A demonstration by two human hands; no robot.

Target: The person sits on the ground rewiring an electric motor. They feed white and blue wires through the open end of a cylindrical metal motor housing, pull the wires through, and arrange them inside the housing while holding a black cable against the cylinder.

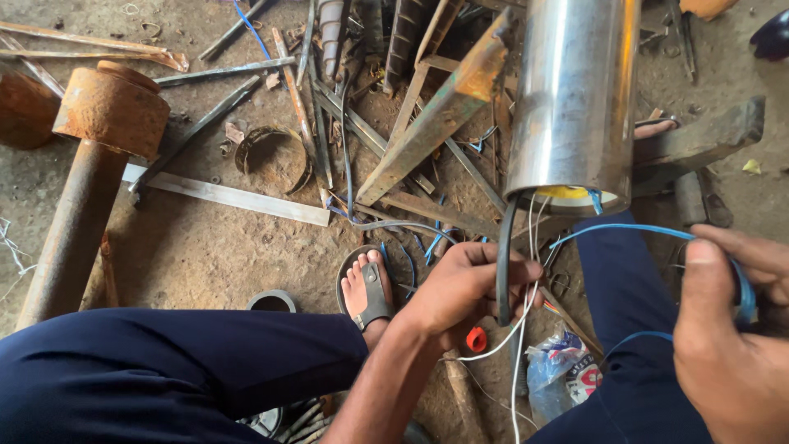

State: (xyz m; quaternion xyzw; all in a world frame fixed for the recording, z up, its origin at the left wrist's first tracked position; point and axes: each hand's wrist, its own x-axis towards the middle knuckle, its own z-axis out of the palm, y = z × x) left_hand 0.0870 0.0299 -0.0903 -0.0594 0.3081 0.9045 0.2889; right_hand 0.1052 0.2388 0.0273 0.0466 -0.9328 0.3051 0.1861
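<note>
While the steel tube [575, 99] stands tilted between my knees, its lower mouth spills a black cable [503, 263], white wires [526, 321] and a blue wire [625, 232]. I have my left hand [460, 288] closed around the black cable just below the tube's rim, knuckles up, wrist bent inward, white wires trailing past my fingers. I pinch the blue wire in my right hand [731, 329], thumb raised, the wire looping back to the tube. Below lie a red cap [476, 339] and a plastic bag [563, 370]. Beyond my sandalled foot [367, 289], scrap angle irons [436, 115] crowd the ground; a rusty post [90, 164] stands left, with bare floor [222, 247] beside it.
</note>
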